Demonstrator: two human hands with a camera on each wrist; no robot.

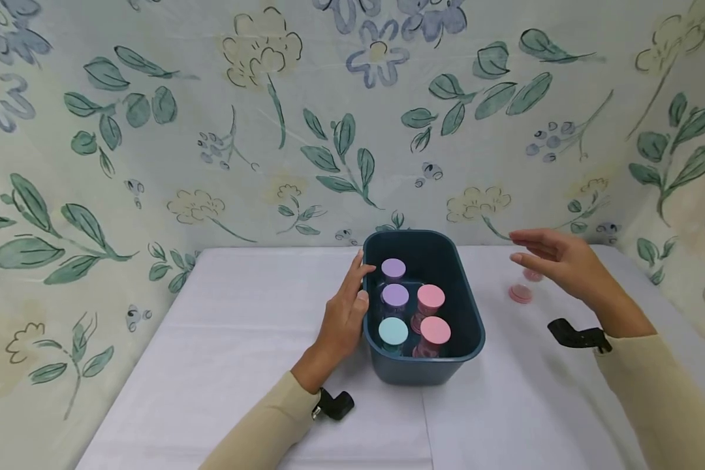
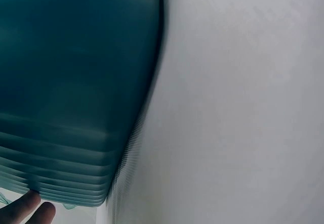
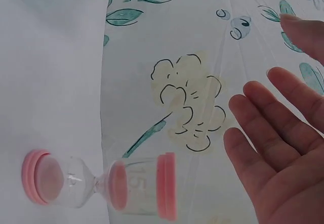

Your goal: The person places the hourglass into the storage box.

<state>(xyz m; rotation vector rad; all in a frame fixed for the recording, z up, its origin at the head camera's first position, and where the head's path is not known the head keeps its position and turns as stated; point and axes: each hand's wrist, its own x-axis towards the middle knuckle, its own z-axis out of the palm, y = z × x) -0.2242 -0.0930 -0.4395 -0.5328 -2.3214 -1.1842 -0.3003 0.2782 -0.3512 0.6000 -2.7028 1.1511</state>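
Note:
A dark teal plastic bin (image 1: 420, 373) stands on the table with several small sand timers in it. Two have purple caps (image 1: 395, 295), two have pink caps (image 1: 435, 330), and one has a light aqua cap (image 1: 393, 331). My left hand (image 1: 342, 321) rests along the bin's left side, fingertips at the rim; two fingers (image 2: 23, 207) show by the bin's ribbed end in the left wrist view. Right of the bin, my right hand (image 1: 570, 267) is raised, empty, with fingers extended. Beside it a pink-capped sand timer (image 3: 169, 186) stands on the table, partly hidden by the hand in the head view.
White cloth (image 1: 258, 339) covers the table. A floral curtain (image 1: 341, 130) hangs behind it and along both sides. Black wrist cameras (image 1: 578, 336) are strapped at both sleeves.

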